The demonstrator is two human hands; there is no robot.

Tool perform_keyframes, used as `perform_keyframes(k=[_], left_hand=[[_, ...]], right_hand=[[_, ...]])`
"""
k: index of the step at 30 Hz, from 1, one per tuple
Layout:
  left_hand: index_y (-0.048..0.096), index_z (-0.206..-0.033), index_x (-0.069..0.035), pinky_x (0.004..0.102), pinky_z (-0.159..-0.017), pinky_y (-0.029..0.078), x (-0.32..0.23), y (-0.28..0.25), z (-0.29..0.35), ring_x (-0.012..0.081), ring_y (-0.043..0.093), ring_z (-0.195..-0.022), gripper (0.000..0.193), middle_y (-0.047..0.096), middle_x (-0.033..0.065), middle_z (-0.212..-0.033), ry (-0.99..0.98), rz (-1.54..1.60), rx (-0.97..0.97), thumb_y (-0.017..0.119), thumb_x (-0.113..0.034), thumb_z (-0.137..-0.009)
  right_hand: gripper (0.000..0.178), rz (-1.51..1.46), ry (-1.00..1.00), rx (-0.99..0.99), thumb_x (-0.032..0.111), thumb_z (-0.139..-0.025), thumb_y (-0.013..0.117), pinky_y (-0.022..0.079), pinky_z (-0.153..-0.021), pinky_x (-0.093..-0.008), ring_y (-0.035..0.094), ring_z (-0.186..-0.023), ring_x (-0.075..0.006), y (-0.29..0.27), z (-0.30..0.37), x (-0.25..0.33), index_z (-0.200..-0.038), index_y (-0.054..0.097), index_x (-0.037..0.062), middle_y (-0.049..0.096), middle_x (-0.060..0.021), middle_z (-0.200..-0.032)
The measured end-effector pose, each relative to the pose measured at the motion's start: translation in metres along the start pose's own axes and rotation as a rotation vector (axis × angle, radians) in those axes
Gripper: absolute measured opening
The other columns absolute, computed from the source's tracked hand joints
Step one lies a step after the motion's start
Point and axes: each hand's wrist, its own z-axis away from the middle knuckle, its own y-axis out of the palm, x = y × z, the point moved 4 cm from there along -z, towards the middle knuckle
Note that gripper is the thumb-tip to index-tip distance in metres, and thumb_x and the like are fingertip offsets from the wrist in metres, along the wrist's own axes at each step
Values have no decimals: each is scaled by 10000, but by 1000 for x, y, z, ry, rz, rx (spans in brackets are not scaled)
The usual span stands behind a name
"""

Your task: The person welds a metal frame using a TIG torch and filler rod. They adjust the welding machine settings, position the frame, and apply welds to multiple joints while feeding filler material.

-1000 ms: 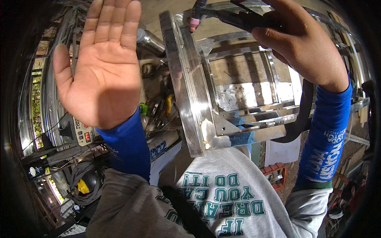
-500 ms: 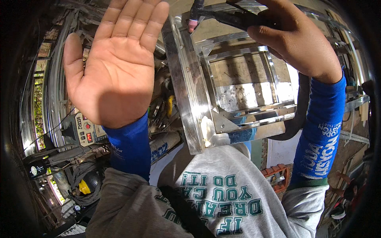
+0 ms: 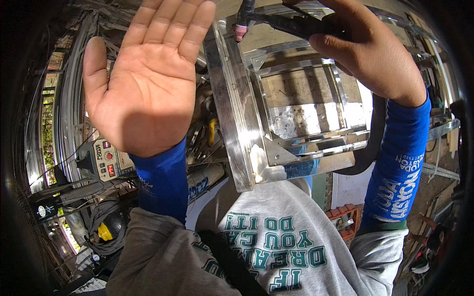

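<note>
My left hand (image 3: 148, 84) is raised on the left, palm facing up, with its fingers stretched out and nothing on it. On the right, my right hand (image 3: 370, 59) grips the black handle of a TIG welding torch (image 3: 284, 22). The torch's pink nozzle (image 3: 241, 32) points down above the far left side of a shiny metal frame (image 3: 229, 93). Triangular plates fill corners of this frame, and smaller bars run inside it. From the right hand a thick dark cable (image 3: 377, 128) curves down past the frame's right side.
A welding machine (image 3: 108, 160) with a lit red display stands at the left, among metal bars and cables. Near my lower left is a black and yellow object (image 3: 104, 231). An orange-red crate (image 3: 343, 219) lies beyond my right side. Someone's limbs (image 3: 434, 234) show at the right edge.
My left hand has shifted slightly to the right, still flat. The right hand and the torch have barely moved, dipping a little.
</note>
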Motion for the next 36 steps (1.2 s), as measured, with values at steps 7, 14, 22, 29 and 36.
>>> perform_keyframes(k=[7, 14, 22, 29, 36], left_hand=[[266, -1572, 187, 592, -1343, 193, 7, 3, 4, 491, 211, -1607, 799, 255, 413, -1664, 21, 55, -29, 282, -481, -1135], [236, -1584, 182, 591, -1351, 169, 25, 3, 22, 492, 199, -1611, 826, 231, 406, -1677, 101, 159, -80, 256, -505, -1127], [202, -1599, 176, 590, -1359, 142, 43, -1, 20, 493, 186, -1615, 857, 204, 399, -1691, 158, 255, 22, 225, -532, -1118], [183, -1605, 176, 589, -1364, 126, 44, -4, 20, 497, 172, -1618, 889, 186, 397, -1698, 171, 221, 70, 228, -560, -1109], [200, -1599, 186, 604, -1357, 125, 47, 4, 19, 513, 159, -1615, 918, 193, 419, -1684, 159, -85, -337, 252, -585, -1104]], right_hand=[[609, -99, 27, 43, -134, -915, 611, 594, -860, -300, 675, -1017, -169, -5, 1, -2, -1498, 454, -57, 639, -180, -1307], [577, 109, -303, 16, -94, -928, 665, 580, -971, -334, 683, -1174, -240, -2, 1, -21, -1478, 496, -55, 637, -192, -1409], [561, -3, 1, -31, -95, -948, 636, 563, -893, -304, 648, -1013, -174, 3, 6, 1, -1484, 473, -53, 623, -158, -1291], [569, 51, -112, -32, -105, -939, 635, 569, -967, -325, 662, -1115, -208, -2, 7, -10, -1484, 476, -60, 619, -181, -1353], [588, -10, -67, -24, -97, -931, 635, 565, -1037, -328, 675, -1190, -230, -3, 7, -6, -1496, 475, -61, 643, -220, -1371]])
